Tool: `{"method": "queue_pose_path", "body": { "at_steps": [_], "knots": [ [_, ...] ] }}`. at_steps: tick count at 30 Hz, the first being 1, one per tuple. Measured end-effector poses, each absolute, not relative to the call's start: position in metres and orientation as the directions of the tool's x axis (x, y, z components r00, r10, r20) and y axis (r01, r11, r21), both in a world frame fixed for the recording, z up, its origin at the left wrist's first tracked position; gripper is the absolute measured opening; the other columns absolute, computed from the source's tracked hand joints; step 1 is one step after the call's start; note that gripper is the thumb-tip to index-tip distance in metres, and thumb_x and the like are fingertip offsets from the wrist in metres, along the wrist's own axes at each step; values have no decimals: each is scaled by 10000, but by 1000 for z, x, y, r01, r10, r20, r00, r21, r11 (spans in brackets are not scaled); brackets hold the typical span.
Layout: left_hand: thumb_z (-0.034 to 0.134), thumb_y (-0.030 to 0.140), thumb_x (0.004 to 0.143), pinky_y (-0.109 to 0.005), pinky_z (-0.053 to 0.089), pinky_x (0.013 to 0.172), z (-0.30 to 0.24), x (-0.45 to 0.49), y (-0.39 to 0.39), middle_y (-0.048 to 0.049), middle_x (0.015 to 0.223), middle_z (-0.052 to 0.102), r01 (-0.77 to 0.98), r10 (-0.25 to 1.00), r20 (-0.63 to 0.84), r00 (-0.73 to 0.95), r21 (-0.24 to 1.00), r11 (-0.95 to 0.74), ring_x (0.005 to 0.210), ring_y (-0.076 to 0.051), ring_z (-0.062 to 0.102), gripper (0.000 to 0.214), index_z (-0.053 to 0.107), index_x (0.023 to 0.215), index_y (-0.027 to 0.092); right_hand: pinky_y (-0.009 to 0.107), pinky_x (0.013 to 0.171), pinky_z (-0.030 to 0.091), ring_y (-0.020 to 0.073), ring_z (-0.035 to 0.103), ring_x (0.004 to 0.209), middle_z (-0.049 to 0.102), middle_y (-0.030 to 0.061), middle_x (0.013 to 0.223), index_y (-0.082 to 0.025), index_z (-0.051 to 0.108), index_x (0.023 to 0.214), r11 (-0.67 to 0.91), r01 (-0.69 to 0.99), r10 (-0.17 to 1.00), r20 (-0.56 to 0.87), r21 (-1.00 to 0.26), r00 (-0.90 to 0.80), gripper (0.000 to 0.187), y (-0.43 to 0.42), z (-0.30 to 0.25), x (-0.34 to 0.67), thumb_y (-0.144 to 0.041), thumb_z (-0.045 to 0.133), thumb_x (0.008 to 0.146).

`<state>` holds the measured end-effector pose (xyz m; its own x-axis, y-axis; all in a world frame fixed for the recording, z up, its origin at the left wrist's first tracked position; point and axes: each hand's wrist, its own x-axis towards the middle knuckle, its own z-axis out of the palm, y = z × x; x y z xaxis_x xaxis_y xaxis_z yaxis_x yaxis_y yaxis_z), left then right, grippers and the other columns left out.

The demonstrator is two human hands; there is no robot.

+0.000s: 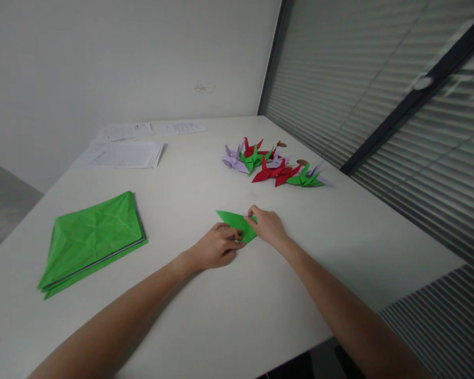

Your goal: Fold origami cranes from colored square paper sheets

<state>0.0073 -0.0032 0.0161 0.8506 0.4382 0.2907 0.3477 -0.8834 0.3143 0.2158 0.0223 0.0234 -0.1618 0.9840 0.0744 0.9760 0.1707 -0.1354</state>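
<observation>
A small piece of green origami paper (232, 218), folded to a pointed shape, lies on the white table between my hands. My left hand (218, 246) rests on its near left part, fingers curled and pressing it down. At the paper's right side, my right hand (268, 226) pinches the edge between thumb and forefinger. The fingers cover part of the folds. Beyond my hands sits a group of finished paper cranes (274, 171) in red, green and light purple.
To the left lies a stack of larger creased green sheets (97, 226). Printed white papers (128, 154) are spread at the table's far left. A wall stands behind the white table (189, 184), and window blinds (339, 79) run along its right side.
</observation>
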Motion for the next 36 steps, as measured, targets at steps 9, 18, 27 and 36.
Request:
{"method": "queue_pose_path", "body": {
  "at_steps": [9,18,27,36],
  "knots": [
    [474,145,860,-441,362,1063,16,8,-3,-63,1010,640,355,440,282,853,304,-884,1072,-214,590,310,687,1074,213,290,670,341,200,682,785,740,36,871,-230,575,982,169,981,985,61,-99,-163,159,23,25,214,-364,494,957],
    [527,212,830,-522,243,1177,20,9,-7,-147,1314,540,309,393,255,884,313,-898,1263,-274,500,304,600,1118,146,287,655,335,204,682,778,742,42,870,-232,576,998,173,983,985,30,-59,-171,167,23,27,213,-362,476,964],
    [518,439,906,-529,260,1172,18,9,-6,-166,1332,548,294,380,245,892,326,-899,1309,-316,475,536,477,1354,148,303,698,345,204,678,782,737,46,855,-223,577,999,195,980,980,47,-47,-193,162,22,26,213,-343,474,965],
    [537,450,896,-544,245,1168,16,10,-5,-170,1390,501,302,373,229,899,293,-907,1336,-333,436,549,502,1358,155,282,707,367,185,673,816,741,26,921,-228,612,947,217,954,972,134,-206,-192,148,22,23,223,-317,494,948]
  ]
}}
